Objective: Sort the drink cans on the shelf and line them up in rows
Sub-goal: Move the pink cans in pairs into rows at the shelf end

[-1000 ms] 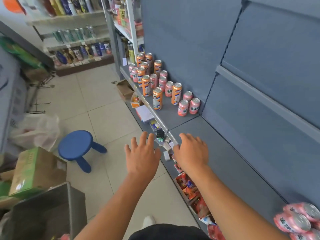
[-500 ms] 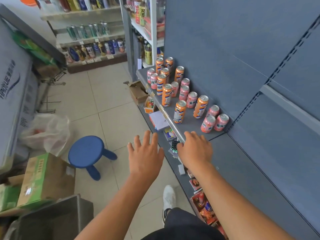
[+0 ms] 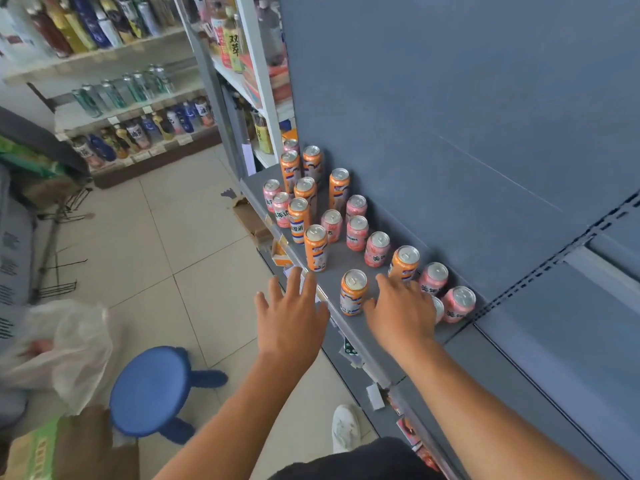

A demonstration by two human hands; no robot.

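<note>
Grey-blue metal shelf (image 3: pixel 346 261) runs ahead of both hands. At its front edge the left hand (image 3: pixel 292 317) hovers, fingers (image 3: pixel 296 282) spread and released. The right hand (image 3: pixel 401 313) stretches released fingers (image 3: pixel 384 284) between two tall orange aluminium cans (image 3: pixel 353 292), with short pink aluminium cans (image 3: pixel 377 249) just beyond them.

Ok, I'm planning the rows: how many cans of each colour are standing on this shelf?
Orange cans: 8
Pink cans: 10, one of them mostly hidden behind the right hand
Total: 18
</note>
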